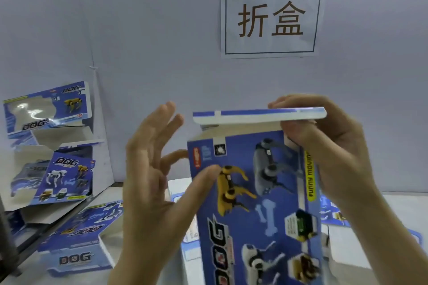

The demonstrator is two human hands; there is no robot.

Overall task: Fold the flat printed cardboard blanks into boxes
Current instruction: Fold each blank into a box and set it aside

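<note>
Pinches white-edged top flap (259,116) level over the upright blue printed cardboard box (266,194), right hand (324,146) fingers clamped; braces box's left side, left hand (148,183) fingers splayed.

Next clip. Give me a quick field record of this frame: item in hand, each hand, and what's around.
item in hand: blue printed box, held upright, top flap bent over
left hand: fingers spread, thumb touching the box front
right hand: grips the top flap
left side: folded boxes stacked by the wall
table: flat blanks lying on it
wall: paper sign
</note>
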